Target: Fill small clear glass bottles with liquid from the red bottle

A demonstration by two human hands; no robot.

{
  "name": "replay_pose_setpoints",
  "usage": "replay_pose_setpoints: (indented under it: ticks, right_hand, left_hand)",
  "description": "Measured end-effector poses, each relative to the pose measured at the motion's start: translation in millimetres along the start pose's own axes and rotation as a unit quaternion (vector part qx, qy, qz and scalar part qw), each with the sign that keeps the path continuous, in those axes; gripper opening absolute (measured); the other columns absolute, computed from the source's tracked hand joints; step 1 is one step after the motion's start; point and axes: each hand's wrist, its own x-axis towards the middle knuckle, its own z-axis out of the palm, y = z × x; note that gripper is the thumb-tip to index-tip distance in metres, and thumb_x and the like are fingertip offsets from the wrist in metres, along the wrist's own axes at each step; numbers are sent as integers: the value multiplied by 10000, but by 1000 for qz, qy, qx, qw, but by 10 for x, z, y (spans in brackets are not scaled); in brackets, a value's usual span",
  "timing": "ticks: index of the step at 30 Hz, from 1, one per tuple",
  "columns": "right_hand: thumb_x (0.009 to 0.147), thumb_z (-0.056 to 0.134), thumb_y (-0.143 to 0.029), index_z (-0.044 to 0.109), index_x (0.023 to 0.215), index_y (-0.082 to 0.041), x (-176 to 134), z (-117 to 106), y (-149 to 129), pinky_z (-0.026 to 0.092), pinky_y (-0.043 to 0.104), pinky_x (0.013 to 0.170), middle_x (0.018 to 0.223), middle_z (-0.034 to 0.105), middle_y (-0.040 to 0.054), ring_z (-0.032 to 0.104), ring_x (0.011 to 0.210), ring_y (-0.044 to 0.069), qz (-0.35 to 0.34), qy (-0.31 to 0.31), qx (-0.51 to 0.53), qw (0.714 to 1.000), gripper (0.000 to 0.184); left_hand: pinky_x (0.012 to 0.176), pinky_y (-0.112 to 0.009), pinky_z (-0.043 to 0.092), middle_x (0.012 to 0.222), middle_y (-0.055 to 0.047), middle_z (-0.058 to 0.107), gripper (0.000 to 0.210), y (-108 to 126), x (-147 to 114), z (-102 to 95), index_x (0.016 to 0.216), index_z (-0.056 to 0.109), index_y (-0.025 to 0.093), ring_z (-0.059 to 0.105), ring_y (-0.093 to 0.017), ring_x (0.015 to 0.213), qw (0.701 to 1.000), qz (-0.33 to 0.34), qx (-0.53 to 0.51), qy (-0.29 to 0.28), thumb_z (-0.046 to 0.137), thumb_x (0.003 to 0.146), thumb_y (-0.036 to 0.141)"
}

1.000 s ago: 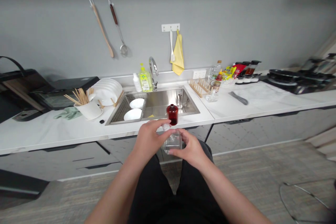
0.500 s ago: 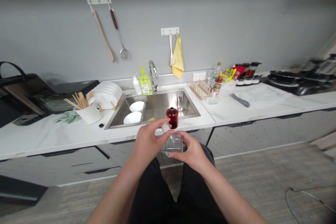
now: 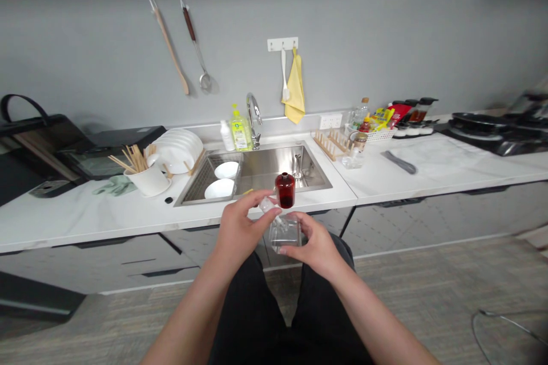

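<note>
Half curled, the left hand (image 3: pixel 240 221) pinches what looks like a cap (image 3: pixel 266 205), and the right hand (image 3: pixel 317 244) grips a clear bottle (image 3: pixel 285 232) before the bench (image 3: pixel 128 218). A red bottle (image 3: pixel 285 191) stands just beyond.

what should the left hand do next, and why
Probably the left hand should draw the clear stopper gently away: it is pinched at a tilt near the top of the clear bottle, which the right hand holds.
</note>
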Motion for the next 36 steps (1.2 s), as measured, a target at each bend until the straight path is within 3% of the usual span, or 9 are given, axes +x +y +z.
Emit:
replay_pose_setpoints:
  ticks: [4, 11, 14, 17, 23, 27, 32, 36]
  right_hand:
    - [709, 1078, -360, 737, 1367, -279, 26, 21, 55, 616, 520, 1155, 1372, 831, 84, 807, 1234, 330, 3, -7, 5, 1000, 746]
    - [698, 1079, -379, 724, 1385, -284, 124, 78, 150, 594, 551, 1203, 1382, 832, 94, 795, 1291, 348, 24, -11, 16, 1000, 780]
    - [699, 1079, -398, 718, 1402, -283, 166, 99, 191, 582, 562, 1224, 1407, 826, 104, 788, 1319, 357, 38, -14, 18, 999, 799]
    - [703, 1080, -418, 725, 1393, -274, 207, 101, 225, 591, 561, 1222, 1409, 829, 121, 795, 1317, 369, 55, -22, 24, 998, 790]
    - [697, 1091, -444, 738, 1395, -288, 316, 47, 295, 622, 579, 1206, 1403, 838, 137, 815, 1301, 394, 68, -23, 34, 997, 797]
    - [722, 1087, -420, 735, 1431, -289, 382, -2, 366, 636, 558, 1204, 1419, 837, 148, 819, 1312, 393, 75, -37, 27, 996, 802]
    - [708, 1092, -411, 760, 1413, -274, 425, -28, 446, 674, 548, 1161, 1379, 855, 165, 846, 1259, 400, 77, -25, 32, 996, 791]
    - [711, 1093, -414, 766, 1408, -283, 456, -56, 478, 687, 546, 1144, 1375, 860, 163, 855, 1242, 398, 86, -13, 32, 996, 781]
  left_hand:
    - [854, -361, 597, 1056, -49, 897, 283, -95, -8, -64, 1208, 875, 279, 758, -219, 900, 999, -12, -28, 26, 918, 937, 346]
    - [890, -353, 639, 1098, -100, 892, 342, -468, -91, -240, 1117, 853, 220, 813, -233, 975, 958, -139, -219, 120, 979, 877, 429]
    - [915, -354, 645, 1093, -97, 887, 384, -773, -142, -445, 1081, 840, 211, 818, -232, 991, 943, -166, -229, 178, 1015, 819, 430]
    - [929, -346, 638, 1049, -80, 872, 408, -1122, -201, -777, 1034, 817, 206, 804, -218, 982, 927, -185, -222, 240, 1035, 765, 422]
    - [918, -342, 618, 936, -24, 790, 452, -1813, -311, -1578, 957, 754, 186, 736, -180, 888, 895, -230, -149, 352, 1033, 663, 387]
    - [938, -382, 608, 949, -23, 767, 557, -2327, -325, -1990, 1096, 804, 174, 719, -207, 901, 877, -265, -32, 400, 996, 670, 475]
    - [813, -368, 524, 887, -26, 752, 552, -2937, -208, -2345, 1154, 851, 190, 693, -234, 857, 850, -333, 173, 371, 899, 799, 610]
    - [816, -383, 487, 859, -33, 732, 499, -3274, -23, -2471, 1113, 839, 185, 674, -255, 844, 817, -388, 289, 314, 846, 850, 609]
